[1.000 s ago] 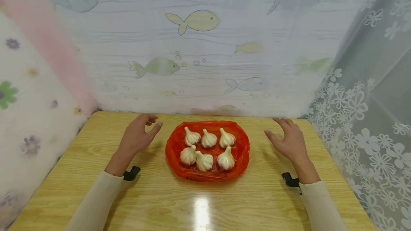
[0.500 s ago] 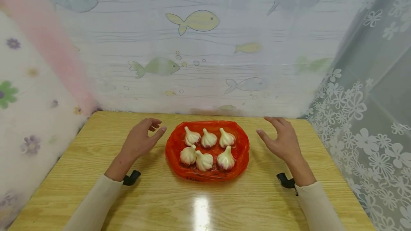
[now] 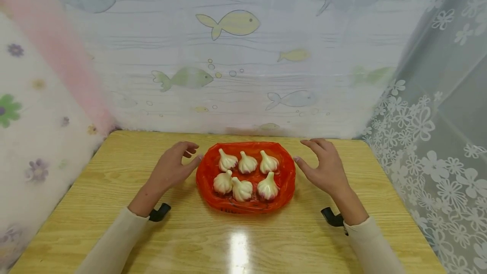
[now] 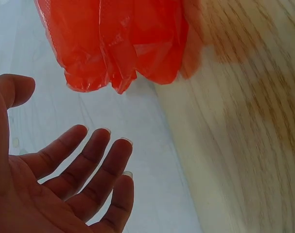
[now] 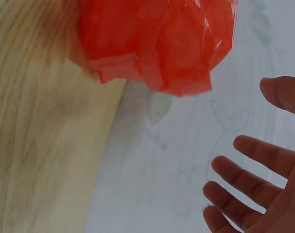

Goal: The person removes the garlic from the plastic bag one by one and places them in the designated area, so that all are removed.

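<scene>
Both hands moved inward, left hand [image 3: 172, 169] and right hand [image 3: 323, 168] flanking red bag [image 3: 213, 198], fingers relaxed, empty

Two bare hands, no rings, no gloves. Left hand [image 3: 173, 168] and right hand [image 3: 322, 167] both with short, plain nails, unpainted. Long sleeves in a pale cream, smooth and close-fitting: left sleeve [image 3: 110, 244], right sleeve [image 3: 374, 246], each ending in a plain cuff just behind the wrist. Strapped under each wrist, a small black mount, rounded and hooked in shape: left mount [image 3: 160, 212], right mount [image 3: 332, 217], both tucked against the cuff edge. No watch, no bracelet showing. In the wrist views, only palms and fingers [image 4: 91, 162] visible, creases plain across the joints; same for the right fingers [image 5: 251, 182].
</scene>
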Demonstrator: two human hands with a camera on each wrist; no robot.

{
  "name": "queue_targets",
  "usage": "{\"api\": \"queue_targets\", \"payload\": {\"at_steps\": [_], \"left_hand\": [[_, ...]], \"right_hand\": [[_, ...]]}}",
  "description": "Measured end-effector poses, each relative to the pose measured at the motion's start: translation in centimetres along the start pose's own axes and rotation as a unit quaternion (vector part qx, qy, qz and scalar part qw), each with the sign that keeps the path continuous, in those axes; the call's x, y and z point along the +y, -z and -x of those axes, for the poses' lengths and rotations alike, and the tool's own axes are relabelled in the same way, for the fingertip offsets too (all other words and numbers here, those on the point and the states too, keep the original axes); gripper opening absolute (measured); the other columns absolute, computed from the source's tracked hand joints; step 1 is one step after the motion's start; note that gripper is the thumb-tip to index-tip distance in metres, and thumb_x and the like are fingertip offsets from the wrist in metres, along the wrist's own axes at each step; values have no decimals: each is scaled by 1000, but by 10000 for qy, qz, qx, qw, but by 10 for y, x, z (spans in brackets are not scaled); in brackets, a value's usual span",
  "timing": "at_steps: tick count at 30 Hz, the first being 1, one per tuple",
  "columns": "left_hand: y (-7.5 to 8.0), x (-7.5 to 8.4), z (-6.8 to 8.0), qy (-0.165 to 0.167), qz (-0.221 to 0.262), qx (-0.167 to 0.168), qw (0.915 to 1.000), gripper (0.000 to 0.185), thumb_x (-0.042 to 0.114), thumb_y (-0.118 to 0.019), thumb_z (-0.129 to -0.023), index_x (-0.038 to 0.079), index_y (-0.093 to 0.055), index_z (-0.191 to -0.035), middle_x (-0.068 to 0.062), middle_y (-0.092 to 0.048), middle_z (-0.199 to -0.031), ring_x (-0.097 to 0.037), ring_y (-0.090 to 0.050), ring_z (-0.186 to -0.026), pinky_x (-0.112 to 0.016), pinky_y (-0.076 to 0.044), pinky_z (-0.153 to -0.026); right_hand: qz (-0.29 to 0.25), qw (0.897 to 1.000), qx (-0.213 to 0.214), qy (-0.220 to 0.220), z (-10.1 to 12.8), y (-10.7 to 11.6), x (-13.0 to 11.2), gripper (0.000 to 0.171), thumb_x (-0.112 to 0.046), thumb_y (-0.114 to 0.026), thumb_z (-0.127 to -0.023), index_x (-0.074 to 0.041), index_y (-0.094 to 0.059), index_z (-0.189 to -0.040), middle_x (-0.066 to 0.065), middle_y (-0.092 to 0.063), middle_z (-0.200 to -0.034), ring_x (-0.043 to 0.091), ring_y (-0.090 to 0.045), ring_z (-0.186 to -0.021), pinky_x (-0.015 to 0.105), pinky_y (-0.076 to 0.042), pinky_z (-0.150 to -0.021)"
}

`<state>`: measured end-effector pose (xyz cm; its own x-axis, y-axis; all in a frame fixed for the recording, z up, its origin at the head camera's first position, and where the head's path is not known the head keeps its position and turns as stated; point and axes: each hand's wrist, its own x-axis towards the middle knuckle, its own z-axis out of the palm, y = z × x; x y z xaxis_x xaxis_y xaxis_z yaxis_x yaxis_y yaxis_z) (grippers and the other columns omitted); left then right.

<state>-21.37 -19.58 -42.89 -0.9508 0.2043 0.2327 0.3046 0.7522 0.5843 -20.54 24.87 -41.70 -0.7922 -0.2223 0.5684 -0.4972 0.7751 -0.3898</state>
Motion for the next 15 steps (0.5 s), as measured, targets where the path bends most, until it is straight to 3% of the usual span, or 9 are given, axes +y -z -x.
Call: {"api": "queue_targets", "payload": {"at_steps": [15], "left_hand": [[-6,13,3,155,71,-277,9995,55,40,-69,-102,5,-59,-144,-14,-64,-132,-36,-61,-122,-56,-53,-101]], "right_hand": [[-486,9978,-324,323,4,-16,-30,46,-23,-84,-89,-3,-72,-129,14,-66,-125,35,-55,-117,55,-48,-98]]}}
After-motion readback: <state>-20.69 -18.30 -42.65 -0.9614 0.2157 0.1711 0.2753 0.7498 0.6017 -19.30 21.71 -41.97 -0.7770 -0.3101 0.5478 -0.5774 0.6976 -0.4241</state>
